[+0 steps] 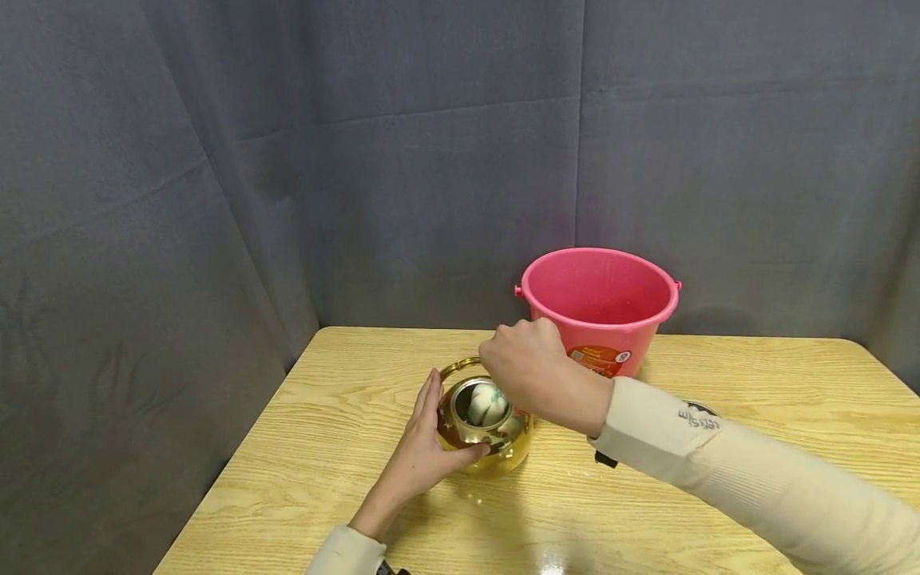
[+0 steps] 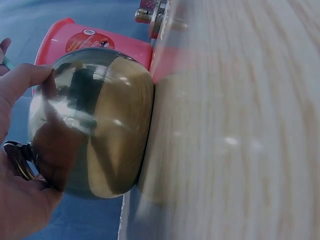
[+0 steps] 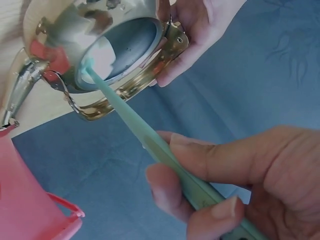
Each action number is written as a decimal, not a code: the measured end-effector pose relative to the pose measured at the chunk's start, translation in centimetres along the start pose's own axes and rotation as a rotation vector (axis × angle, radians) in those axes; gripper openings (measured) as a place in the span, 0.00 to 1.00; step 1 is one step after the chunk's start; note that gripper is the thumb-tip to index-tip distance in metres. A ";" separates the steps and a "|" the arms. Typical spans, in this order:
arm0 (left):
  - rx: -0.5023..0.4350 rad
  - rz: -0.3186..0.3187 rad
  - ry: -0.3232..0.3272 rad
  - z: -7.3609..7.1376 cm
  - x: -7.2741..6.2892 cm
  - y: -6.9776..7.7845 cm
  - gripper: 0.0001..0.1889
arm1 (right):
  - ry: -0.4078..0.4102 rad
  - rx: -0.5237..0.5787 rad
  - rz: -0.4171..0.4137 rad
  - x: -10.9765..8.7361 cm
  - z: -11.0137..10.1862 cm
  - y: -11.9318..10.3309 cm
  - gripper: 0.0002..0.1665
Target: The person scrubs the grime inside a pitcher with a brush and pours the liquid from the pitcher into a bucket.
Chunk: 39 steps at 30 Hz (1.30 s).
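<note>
A shiny gold kettle (image 1: 503, 443) stands on the table with its round mouth uncovered and its bail handle (image 3: 135, 90) tipped to one side. My left hand (image 1: 424, 443) holds the kettle's body, fingers along the far left and thumb across the near side. In my right hand (image 3: 225, 185) is a sponge brush with a pale green handle (image 3: 142, 132), pinched between thumb and fingers. The brush's white head (image 1: 487, 405) sits inside the kettle's mouth. The spout (image 3: 22, 90) shows in the right wrist view. Part of the brush head is hidden inside.
A pink bucket (image 1: 600, 287) with a red label stands just behind the kettle, to its right. A metal lid with a knob (image 2: 143, 16) lies beyond, mostly hidden by my right sleeve (image 1: 719, 455) in the head view. Grey curtains hang around the wooden table (image 1: 287, 479).
</note>
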<state>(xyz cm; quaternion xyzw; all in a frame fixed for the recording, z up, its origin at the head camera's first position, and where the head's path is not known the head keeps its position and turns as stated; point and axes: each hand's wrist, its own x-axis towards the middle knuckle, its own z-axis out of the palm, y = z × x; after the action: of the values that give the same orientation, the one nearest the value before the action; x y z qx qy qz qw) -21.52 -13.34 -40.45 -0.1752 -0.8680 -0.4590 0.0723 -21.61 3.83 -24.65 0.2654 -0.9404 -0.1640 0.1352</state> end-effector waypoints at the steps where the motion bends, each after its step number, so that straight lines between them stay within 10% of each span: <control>1: 0.000 0.001 -0.001 0.0 0.0 0.0 0.64 | 0.005 -0.001 0.001 -0.1 0.1 0.1 0.06; 39: -0.017 0.008 0.001 0.0 0.0 -0.2 0.64 | -0.066 0.066 -0.038 -1.1 1.3 1.9 0.11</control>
<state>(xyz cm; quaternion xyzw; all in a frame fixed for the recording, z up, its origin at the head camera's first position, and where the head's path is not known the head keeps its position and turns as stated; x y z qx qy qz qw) -21.62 -13.39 -40.61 -0.1793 -0.8633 -0.4660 0.0732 -21.96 6.26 -25.30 0.2821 -0.9440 -0.1440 0.0922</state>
